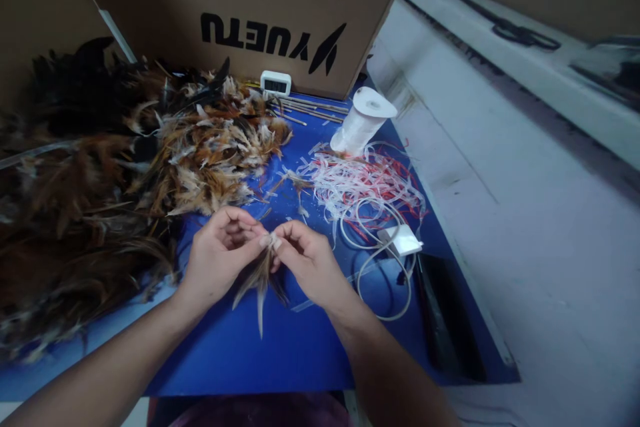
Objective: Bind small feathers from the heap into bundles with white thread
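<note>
While a Small Feather Bundle (261, 280) Is Pinched Upright, a Large Feather Heap (215, 153) Lies Loose

Because its upper end is drawn together and its tips fan out below, the small feather bundle looks partly formed; that is a judgement, since fingers cover much of the join. Something pale shows at the pinch, but I cannot tell whether it is fluff or a wrapped strip, so whether the join is secured remains uncertain. Plenty appears unworked: the large feather heap, in brown, cream and black, spreads across the left side of the blue table (250, 367). Beyond the hands to the right, a tangle of clear and red plastic strips (350, 187) lies just in front of a white spool (365, 123), and neither hand touches either one.

As for the grip, the left hand (223, 253) and the right hand (310, 263) meet over the table, near its front edge. Each presses thumb against index finger on the bundle's gathered end, the two thumb tips almost touching; the left hand's other fingers curl loosely behind. The bundle hangs between and below the thumbs, its longest pale plume pointing down toward the wearer. A white cable (383, 317) loops beside the right forearm.
</note>
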The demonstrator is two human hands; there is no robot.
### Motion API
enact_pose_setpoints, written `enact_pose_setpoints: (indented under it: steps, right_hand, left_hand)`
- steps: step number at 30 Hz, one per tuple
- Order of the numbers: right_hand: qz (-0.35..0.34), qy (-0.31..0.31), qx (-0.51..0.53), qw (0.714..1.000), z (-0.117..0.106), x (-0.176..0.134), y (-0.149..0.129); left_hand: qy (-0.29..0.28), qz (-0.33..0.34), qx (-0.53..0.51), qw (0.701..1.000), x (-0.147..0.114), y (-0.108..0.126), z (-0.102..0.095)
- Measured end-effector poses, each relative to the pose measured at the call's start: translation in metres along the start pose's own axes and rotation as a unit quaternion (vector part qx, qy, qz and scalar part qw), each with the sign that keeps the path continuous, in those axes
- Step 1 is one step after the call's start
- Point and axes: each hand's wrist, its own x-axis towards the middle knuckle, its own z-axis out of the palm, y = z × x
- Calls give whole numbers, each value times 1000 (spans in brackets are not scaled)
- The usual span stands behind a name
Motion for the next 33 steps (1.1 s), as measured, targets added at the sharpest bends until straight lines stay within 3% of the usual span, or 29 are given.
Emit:
enact_pose_setpoints:
  steps: [18,26,29,33]
  right_hand:
    - [21,15,74,997,-1,2,3]
    - [27,12,57,998,-2,2,0]
    - [21,13,42,999,-2,2,0]
    - [2,33,-6,999,-1,1,0]
  left_hand:
    - [-15,-72,-116,991,0,0,0]
    - [-6,-100,-153,983,1,3,0]
    - [-4,-98,-146,984,2,3,-1]
    - [-4,-70,-62,996,2,1,-3]
